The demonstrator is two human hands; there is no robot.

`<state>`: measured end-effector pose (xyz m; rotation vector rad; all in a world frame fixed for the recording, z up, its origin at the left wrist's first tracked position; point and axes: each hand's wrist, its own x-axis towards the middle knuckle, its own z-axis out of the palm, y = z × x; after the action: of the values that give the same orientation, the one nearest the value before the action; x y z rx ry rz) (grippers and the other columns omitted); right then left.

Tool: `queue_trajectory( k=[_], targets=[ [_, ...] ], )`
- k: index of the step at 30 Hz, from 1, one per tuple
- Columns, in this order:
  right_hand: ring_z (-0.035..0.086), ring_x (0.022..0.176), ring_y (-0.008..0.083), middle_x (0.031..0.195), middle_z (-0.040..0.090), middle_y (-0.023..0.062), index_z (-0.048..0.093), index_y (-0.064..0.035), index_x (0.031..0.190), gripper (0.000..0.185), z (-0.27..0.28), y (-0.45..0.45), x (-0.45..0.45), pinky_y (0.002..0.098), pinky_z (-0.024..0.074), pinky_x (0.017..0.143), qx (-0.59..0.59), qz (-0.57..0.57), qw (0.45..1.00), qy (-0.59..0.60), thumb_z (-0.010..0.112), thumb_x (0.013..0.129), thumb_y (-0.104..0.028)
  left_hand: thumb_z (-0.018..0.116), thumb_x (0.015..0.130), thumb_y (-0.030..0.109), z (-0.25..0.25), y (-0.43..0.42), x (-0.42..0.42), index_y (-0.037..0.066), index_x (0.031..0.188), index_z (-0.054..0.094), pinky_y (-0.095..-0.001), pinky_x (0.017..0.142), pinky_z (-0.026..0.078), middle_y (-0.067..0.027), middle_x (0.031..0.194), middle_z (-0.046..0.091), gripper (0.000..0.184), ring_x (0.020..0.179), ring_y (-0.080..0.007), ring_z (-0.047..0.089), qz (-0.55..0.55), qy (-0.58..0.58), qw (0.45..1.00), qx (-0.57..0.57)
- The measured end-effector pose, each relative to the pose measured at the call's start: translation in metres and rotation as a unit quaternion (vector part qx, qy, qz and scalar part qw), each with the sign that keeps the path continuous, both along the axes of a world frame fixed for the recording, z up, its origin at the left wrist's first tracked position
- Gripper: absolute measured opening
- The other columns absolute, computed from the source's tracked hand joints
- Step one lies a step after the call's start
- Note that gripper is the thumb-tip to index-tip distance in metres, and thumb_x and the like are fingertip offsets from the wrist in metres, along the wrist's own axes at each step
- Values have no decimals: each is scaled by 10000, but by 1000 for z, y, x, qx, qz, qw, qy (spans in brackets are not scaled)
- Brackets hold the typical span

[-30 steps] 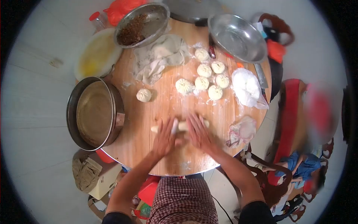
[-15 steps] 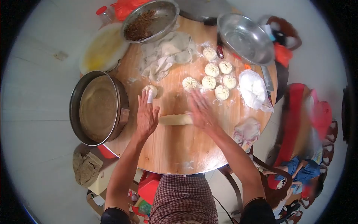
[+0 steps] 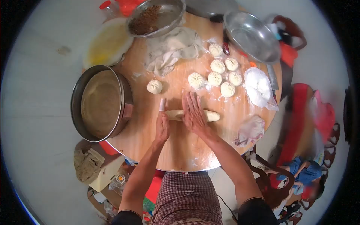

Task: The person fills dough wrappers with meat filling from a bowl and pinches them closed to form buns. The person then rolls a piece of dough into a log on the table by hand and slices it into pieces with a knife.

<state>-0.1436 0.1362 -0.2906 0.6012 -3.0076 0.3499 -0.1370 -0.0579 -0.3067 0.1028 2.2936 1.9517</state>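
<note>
A pale dough roll (image 3: 212, 116) lies crosswise on the wooden table. My right hand (image 3: 194, 115) rests flat over its middle, fingers stretched forward and lying side by side. At the roll's left end, my left hand (image 3: 162, 123) stands on edge with its fingers pointing ahead, a white wrapping (image 3: 162, 104) around one of them. Neither hand grasps anything. A single pleated bun (image 3: 154, 86) sits just beyond my left hand. Ahead of my right hand, another pleated bun (image 3: 196, 80) borders a group of several more.
A round steamer (image 3: 128, 112) stands at the left table edge. Farther back are a metal bowl with brown filling (image 3: 144, 22), a crumpled cloth (image 3: 165, 62) and a steel basin (image 3: 253, 37). A white plastic bag (image 3: 258, 86) and a knife (image 3: 272, 77) lie at right.
My left hand has moved right, away from the lone bun, to the dough roll's left end. My right hand now lies on the roll, whose right end shows beyond it. The view has shifted slightly.
</note>
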Motion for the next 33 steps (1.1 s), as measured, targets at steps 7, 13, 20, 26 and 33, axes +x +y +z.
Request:
queue_trajectory(
  k=[7,13,20,26,33],
  targets=[
    [201,1515,424,1599,283,267,268,86,1519,742,43,30,17,553,132,1246,-137,-26,983,-117,597,960,-274,233,1096,470,-41,-40,-4,-32,1564,239,-437,1243,218,-177,1607,331,687,1496,-297,307,190,-72,962,181],
    [223,1504,434,1587,295,278,301,96,1498,735,32,47,-17,559,159,1240,-111,-39,993,-4,618,923,-234,434,1060,263,6,-11,-15,-19,1540,311,-476,1229,243,-224,1598,332,570,1503,-302,303,-57,-115,983,-135],
    [248,1497,418,1561,348,267,376,84,1468,849,14,49,91,547,187,1237,-62,22,995,-72,697,853,-406,586,925,380,46,18,48,-5,1536,333,-556,1224,174,-243,1578,348,765,1473,-428,309,-310,186,885,-294],
    [267,1492,406,1554,358,262,384,81,1466,748,20,57,34,549,200,1232,-70,-2,996,-53,598,940,-406,563,948,427,24,40,6,-8,1558,232,-624,1192,176,-251,1586,313,819,1452,-461,312,-257,231,850,-398],
    [304,1481,398,1565,358,257,341,75,1502,686,22,75,94,543,198,1227,-77,24,994,-69,531,996,-348,495,972,544,45,16,58,-39,1553,212,-631,1205,146,-278,1603,253,870,1501,-468,209,-348,205,821,-404]
  ],
)
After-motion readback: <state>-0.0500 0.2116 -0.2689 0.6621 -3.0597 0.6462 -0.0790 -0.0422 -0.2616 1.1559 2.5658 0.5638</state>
